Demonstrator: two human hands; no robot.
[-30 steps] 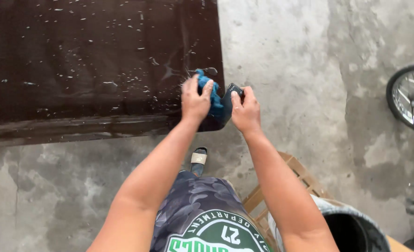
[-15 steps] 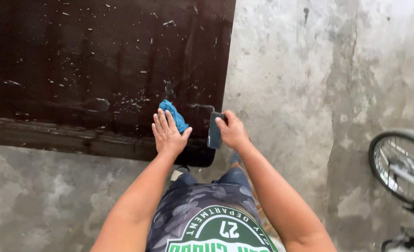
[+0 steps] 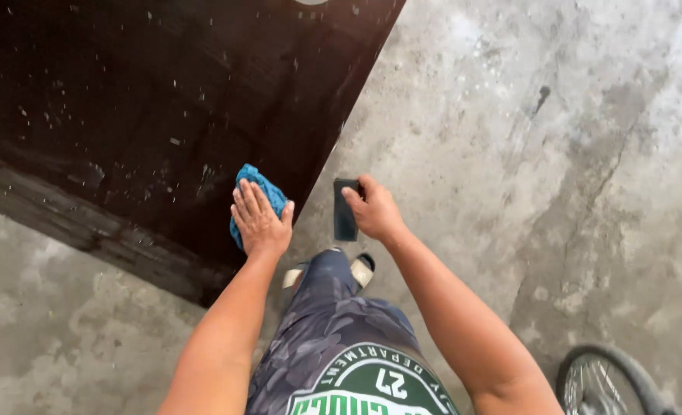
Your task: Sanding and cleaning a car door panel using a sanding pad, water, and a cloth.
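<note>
the left hand (image 3: 260,219) lay flat and open on a soft, light blue cloth (image 3: 258,192) against the dark board (image 3: 126,115); the right hand (image 3: 375,211) gripped a slim, rigid dark phone (image 3: 345,209) by its edge.

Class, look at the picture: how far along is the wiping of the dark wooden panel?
Done: little that shows. In hand: the left hand presses a blue cloth flat on the dark wooden panel near its edge; the right hand holds a dark flat block off the panel. Left: pale specks dot most of the panel.
</note>
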